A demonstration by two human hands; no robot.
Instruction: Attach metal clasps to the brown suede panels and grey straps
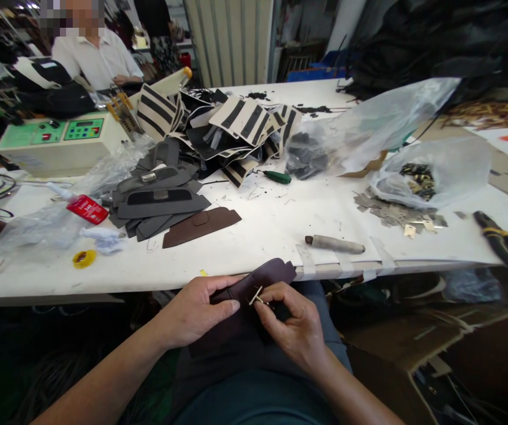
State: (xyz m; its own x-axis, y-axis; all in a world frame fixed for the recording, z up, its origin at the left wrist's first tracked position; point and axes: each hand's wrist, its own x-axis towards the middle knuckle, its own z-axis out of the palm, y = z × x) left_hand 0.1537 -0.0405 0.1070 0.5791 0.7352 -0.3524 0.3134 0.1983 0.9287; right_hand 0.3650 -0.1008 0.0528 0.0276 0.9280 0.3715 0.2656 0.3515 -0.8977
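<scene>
My left hand [200,310] grips a dark brown leather piece [271,274] at the table's front edge, its thumb lying on the surface. Between the thumb and fingertips of my right hand [291,321] is a small gold-coloured metal fitting [256,296], held just over the leather piece. The fitting has thin prongs; whether it touches the leather I cannot tell. A lighter brown leather piece [207,226] lies flat on the table, beside a stack of grey pieces [160,203].
Beyond are striped pieces [245,121], a green-handled tool [277,177] and a red bottle [87,208]. A wrapped rod [337,244], metal plates [386,215], a bag of fittings [417,180] and pliers [505,245] lie right. A person [97,59] sits across the table.
</scene>
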